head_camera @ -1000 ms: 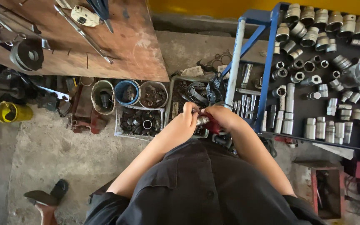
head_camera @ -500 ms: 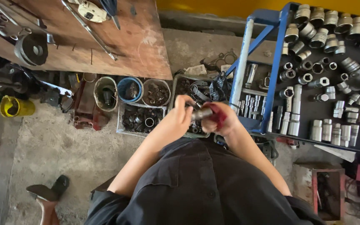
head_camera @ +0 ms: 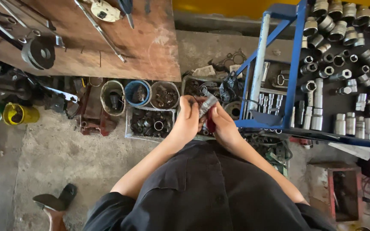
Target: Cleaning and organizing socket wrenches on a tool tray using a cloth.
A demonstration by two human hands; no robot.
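My left hand [head_camera: 188, 117] and my right hand [head_camera: 223, 124] meet in front of my chest, above the floor. Between them is a grey metal socket-like cylinder [head_camera: 208, 104], tilted up to the right, with a red rag [head_camera: 210, 125] under it. The left hand's fingers curl over the cylinder's lower end. In the right hand's grip are the red rag and the cylinder from the right side. Part of the cylinder is hidden by my fingers.
A blue metal rack [head_camera: 288, 77] with several sockets stands at right. Round tins [head_camera: 138, 92] and a tray of nuts [head_camera: 153, 123] sit on the concrete floor. A wooden bench [head_camera: 108, 47] with tools is at top left. Yellow cup [head_camera: 19, 114] at left.
Both hands have risen slightly and drawn together; the metal cylinder now shows tilted between them, with the red rag wrapped lower. The view shifted a little downward.
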